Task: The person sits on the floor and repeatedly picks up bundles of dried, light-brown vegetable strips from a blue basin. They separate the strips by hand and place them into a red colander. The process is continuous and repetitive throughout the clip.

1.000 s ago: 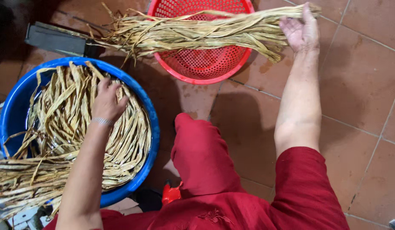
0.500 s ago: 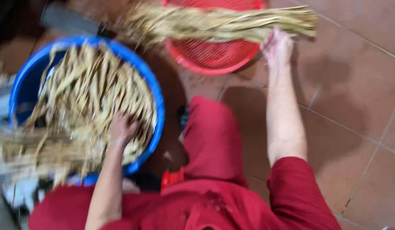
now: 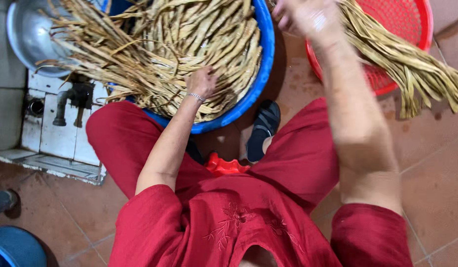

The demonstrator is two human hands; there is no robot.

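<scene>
Blue basin (image 3: pixel 258 84), heaped with dried tan strips (image 3: pixel 189 44), sits on tiled floor (image 3: pixel 431 168) before the seated person. Red mesh basket (image 3: pixel 412 29) just beside it, a bundle of strips (image 3: pixel 412 64) draped over its rim. Metal bowl (image 3: pixel 26 34) at far side. Left hand (image 3: pixel 201 81) rests fingers-down on basin strips. Right hand (image 3: pixel 303 17) raised over the basin rim (blurred; grip cannot be told).

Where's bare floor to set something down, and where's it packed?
Free: tiled floor right of the person's knee, below the red basket; also the floor strip at lower left between the white drain ledge and the leg. Crowded: the blue tub is full of dried strips, left hand in them; right hand blurred above a strip bundle overhanging the basket.
</scene>
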